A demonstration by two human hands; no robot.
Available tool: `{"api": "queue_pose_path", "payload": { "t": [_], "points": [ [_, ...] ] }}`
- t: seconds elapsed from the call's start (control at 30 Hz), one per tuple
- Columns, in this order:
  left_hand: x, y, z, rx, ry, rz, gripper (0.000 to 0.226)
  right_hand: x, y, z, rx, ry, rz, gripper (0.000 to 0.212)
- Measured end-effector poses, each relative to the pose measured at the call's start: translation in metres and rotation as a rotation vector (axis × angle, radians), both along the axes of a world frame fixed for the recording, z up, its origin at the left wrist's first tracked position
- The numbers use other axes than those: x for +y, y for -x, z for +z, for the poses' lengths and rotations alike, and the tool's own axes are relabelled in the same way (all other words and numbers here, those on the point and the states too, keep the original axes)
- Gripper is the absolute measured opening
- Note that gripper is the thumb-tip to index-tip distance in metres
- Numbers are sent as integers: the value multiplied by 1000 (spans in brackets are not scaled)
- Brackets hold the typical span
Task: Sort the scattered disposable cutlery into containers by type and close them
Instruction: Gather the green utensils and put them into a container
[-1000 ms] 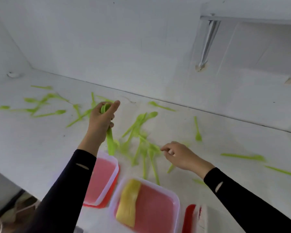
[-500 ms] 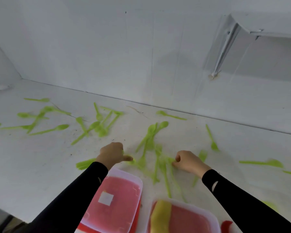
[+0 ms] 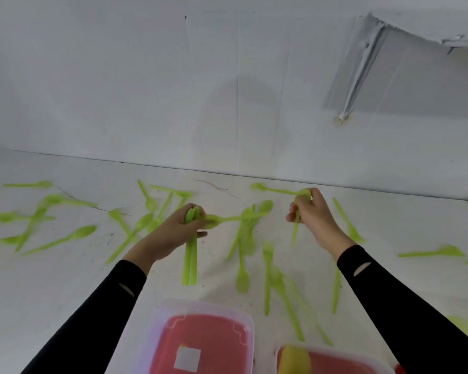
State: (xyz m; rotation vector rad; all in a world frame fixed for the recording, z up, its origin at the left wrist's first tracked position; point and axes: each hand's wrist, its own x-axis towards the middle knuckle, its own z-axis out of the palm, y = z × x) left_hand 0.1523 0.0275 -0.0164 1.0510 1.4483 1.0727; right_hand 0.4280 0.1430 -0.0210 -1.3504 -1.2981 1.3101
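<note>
White table (image 3: 65, 279) is meeting a white wall (image 3: 146, 90) at the back and is carrying scattered green plastic cutlery (image 3: 62, 238) across most of its width, w/ a denser heap (image 3: 245, 238) lying btwn the two hands. L hand (image 3: 179, 230) is gripping a bundle of green utensils (image 3: 190, 263), fingers curled round the top ends, the rest hanging down toward the table. One spoon (image 3: 222, 219) is showing just beside those fingers; can't tell if it's held. R hand (image 3: 312, 220), lifted off the table, is clenching a few more green pieces (image 3: 295, 233), type too blurred to tell. Two red containers w/ clear lids are sitting at the near edge: left container (image 3: 200, 333), bearing a white sticker (image 3: 187, 359), & right container (image 3: 349, 363), partly cut off, showing sth yellow (image 3: 295, 360). Black sleeves (image 3: 97, 319) are covering both forearms.
</note>
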Motion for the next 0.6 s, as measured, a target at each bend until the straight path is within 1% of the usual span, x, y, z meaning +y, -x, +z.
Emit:
{"api": "queue_pose_path", "payload": {
  "t": [0.07, 0.1, 0.2, 0.23, 0.3, 0.33, 0.37, 0.43, 0.5, 0.53, 0.6],
  "points": [
    [9, 4, 8, -116, -75, 56, 6, 13, 12, -8, -177, 18, 7, 4],
    [14, 6, 11, -174, -101, 85, 10, 20, 19, -12, -269, 45, 24, 10],
    [30, 8, 19, -253, -160, 179, 15, 31, 35, -26, -521, 92, 125, 47],
    [36, 7, 20, -267, -174, 195, 14, 33, 40, -29, -573, 75, 160, 54],
    [50, 3, 18, -300, -195, 233, 13, 38, 48, -39, -645, 31, 217, 53],
    [56, 1, 17, -284, -198, 252, 12, 40, 51, -44, -684, 14, 232, 52],
    [64, -2, 14, -219, -193, 259, 11, 43, 53, -48, -725, 4, 240, 51],
    [79, -9, 5, 45, -155, 201, 6, 47, 57, -54, -815, -8, 255, 53],
    [92, -18, -9, 295, -100, 89, 21, 48, 60, -57, -903, -32, 283, 52],
    [99, -24, -18, 379, -83, 42, 28, 47, 61, -58, -928, -43, 291, 51],
    [111, -36, -37, 544, -70, -19, 33, 47, 62, -58, -934, -43, 287, 49]
  ]
}}
